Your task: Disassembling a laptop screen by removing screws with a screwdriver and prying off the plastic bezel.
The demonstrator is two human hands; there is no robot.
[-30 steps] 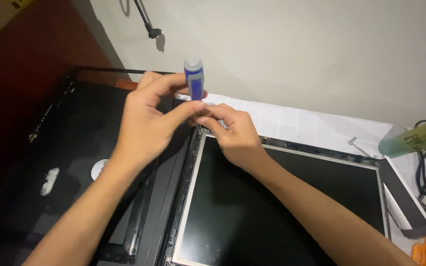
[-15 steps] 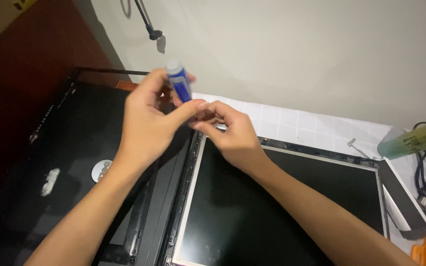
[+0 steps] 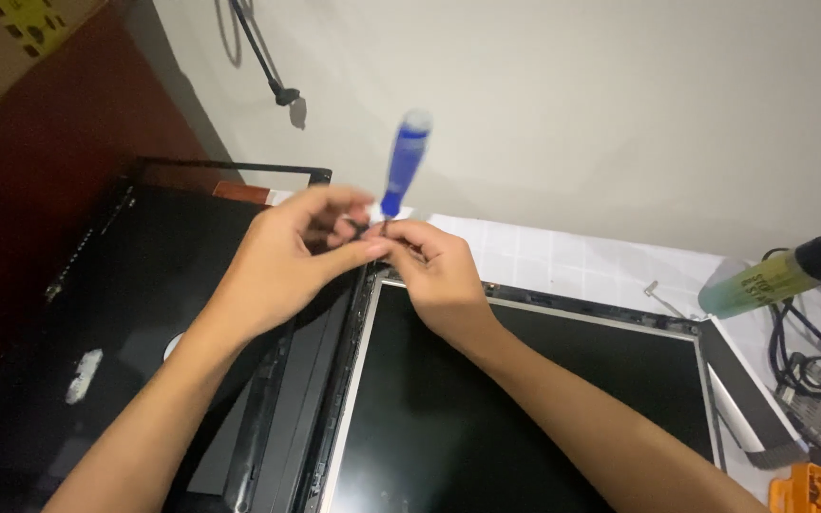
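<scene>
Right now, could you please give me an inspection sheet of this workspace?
Surface: white gridded mat under the parts.
Job's things: blue-handled screwdriver, upright at the top left corner of the bare display panel.
Clutter: black back cover on the left; green bottle; orange case.
Hands: left hand and right hand pinch the screwdriver's shaft.
Cables: black coil on the right.
Surroundings: pale wall; dark red panel.

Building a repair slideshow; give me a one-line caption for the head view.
Both hands, left and right, steady a blue-handled screwdriver at a bare display panel's top-left corner.
</scene>
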